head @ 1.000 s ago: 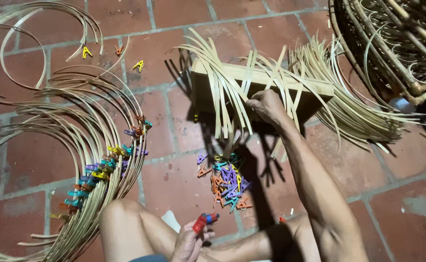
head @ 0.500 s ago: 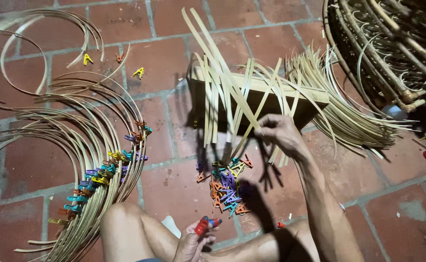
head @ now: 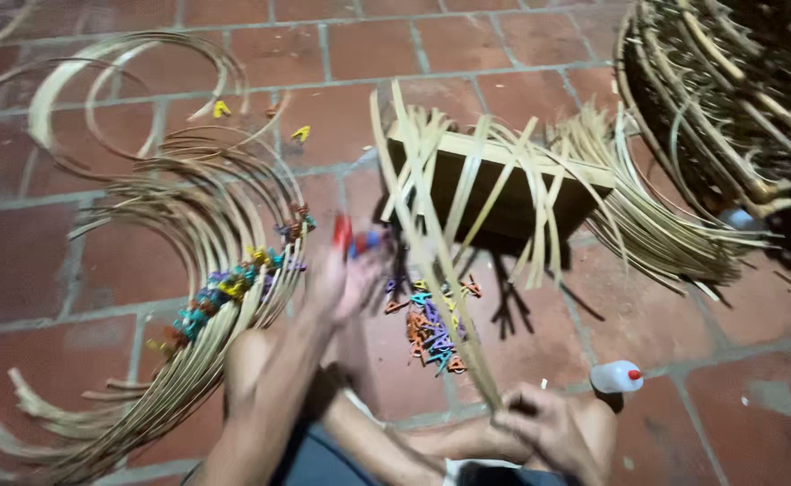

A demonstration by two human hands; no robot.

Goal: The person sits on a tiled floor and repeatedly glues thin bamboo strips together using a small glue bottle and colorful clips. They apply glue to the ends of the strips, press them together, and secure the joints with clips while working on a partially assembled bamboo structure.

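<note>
My right hand point(head: 546, 430) is low at the right, near my knee, closed around the ends of a few long flat bamboo strips point(head: 431, 261). The strips slant up and left past the front of a dark wooden box point(head: 512, 202). My left hand point(head: 348, 274) is blurred at the centre and pinches small red and blue clips point(head: 352, 238). A heap of coloured clips point(head: 431, 326) lies on the brick floor between my hands. More strips hang over the box.
A thick sheaf of curved strips with coloured clips point(head: 224, 292) arcs along the left. Bamboo hoops point(head: 98, 90) and two yellow clips point(head: 302, 133) lie beyond it. A woven basket frame point(head: 737, 108) fills the top right. A small white bottle point(head: 616, 376) lies near my right hand.
My right hand has drawn a few strips off the box back toward my body. My left hand has risen from my lap to the centre with clips in it.
</note>
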